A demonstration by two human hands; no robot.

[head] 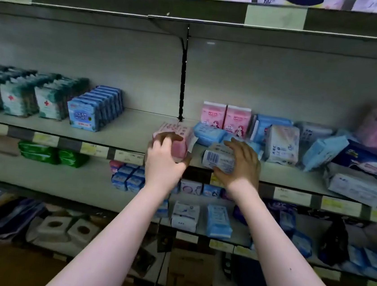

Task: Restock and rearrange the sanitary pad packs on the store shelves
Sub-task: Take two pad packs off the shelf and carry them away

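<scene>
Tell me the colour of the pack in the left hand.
The pack is pink; head view.

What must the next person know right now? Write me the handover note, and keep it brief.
Left hand: grips a pink pack at the front edge of the middle shelf.
Right hand: holds a white barcode pack beside it, at the same edge.
Done: red-cross packs and blue packs stand in neat rows on the left. Two upright pink packs stand further back.
Left: place both held packs, then straighten the jumble on the right, including the ABC pack, the tilted light blue pack and the dark blue box.
</scene>
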